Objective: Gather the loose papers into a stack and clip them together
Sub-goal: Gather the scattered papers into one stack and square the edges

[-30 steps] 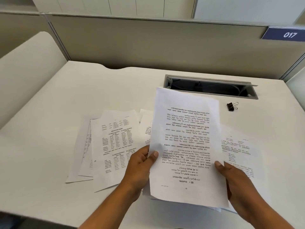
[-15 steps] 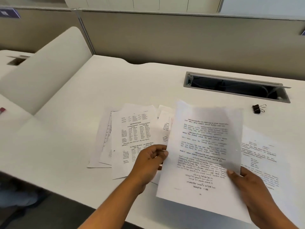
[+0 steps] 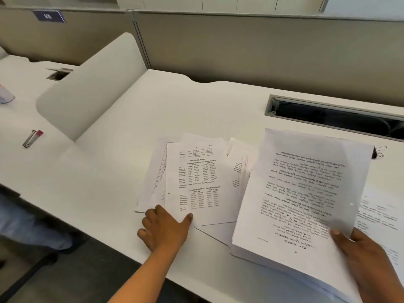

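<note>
Two hands are working over the white desk (image 3: pixel 105 184).

Item one: we are stretching our left hand (image 3: pixel 164 228) forward from the near edge, palm down. Its fingers are lying spread and nearly straight, gripping nothing. The thumb is pressing on the near corner of the loose sheets (image 3: pixel 196 178), which are lying fanned and overlapping at the desk's middle.

Item two: we are holding our right hand (image 3: pixel 367 259) low at the right. Its thumb is pinching down on top of the stack (image 3: pixel 306 193). The fingers underneath are hiding from us, so we cannot tell their spread. The stack is tilting up off the desk, its left edge covering some of the loose sheets.

Item three: the black clip (image 3: pixel 379 151) is sitting on the desk beyond the stack's far right corner, which is covering part of it.

Also showing:
- a single sheet (image 3: pixel 380 215) lying under the stack at the right
- a cable slot (image 3: pixel 338 119) behind the papers
- a rounded divider (image 3: pixel 87 88) at the left
- a small metal tool (image 3: pixel 32 138) with a red end, past the divider
- a blue number plate (image 3: pixel 49 16) on the back partition
</note>
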Available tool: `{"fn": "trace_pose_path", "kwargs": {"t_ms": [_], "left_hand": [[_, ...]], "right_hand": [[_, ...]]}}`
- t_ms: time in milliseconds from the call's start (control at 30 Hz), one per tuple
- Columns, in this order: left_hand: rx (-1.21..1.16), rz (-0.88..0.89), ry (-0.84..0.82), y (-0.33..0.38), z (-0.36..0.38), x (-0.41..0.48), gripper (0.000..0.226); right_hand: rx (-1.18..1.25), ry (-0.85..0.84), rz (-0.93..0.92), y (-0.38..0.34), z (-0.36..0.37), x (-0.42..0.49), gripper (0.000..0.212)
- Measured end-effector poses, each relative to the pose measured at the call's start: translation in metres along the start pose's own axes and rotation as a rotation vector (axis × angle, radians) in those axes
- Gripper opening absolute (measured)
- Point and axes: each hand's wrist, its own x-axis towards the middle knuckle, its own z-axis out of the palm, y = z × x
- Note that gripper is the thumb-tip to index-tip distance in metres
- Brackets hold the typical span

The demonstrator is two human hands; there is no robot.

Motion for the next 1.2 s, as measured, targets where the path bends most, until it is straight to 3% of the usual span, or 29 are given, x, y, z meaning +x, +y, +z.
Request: {"fn": "trace_pose_path", "kwargs": {"t_ms": [233,367,567,700,733,833,1000,1200], "left_hand": [[-0.268,-0.029,-0.024,0.002,0.007,0.008,0.093],[-0.419,-0.044,-0.054,0.005,0.003,0.007,0.086],[-0.448,-0.031,-0.096,0.006,-0.001,0.013,0.067],[-0.476,-0.04,-0.041,0.007,-0.003,0.017,0.049],[-0.502,-0.045,-0.024,0.008,-0.003,0.018,0.038],[-0.606,-0.009,-0.018,0.005,-0.004,0.022,0.017],[-0.74,0.035,-0.051,0.001,-0.013,0.024,0.026],[-1.062,0.039,-0.034,0.003,-0.045,0.017,0.01]], "right_hand": [[-0.036,-0.046,-0.057,-0.01,-0.002,-0.002,0.022],[-0.087,-0.004,-0.025,-0.006,-0.001,-0.001,0.015],[-0.156,0.051,-0.032,-0.003,-0.003,-0.003,0.011],[-0.186,0.075,0.008,0.012,-0.016,0.006,0.062],[-0.185,0.088,0.005,0.011,-0.016,0.004,0.056],[-0.19,0.081,-0.051,-0.004,-0.013,-0.006,0.007],[-0.242,0.087,-0.025,0.006,-0.018,0.005,0.018],[-0.228,0.102,-0.027,0.017,-0.02,0.009,0.012]]}}
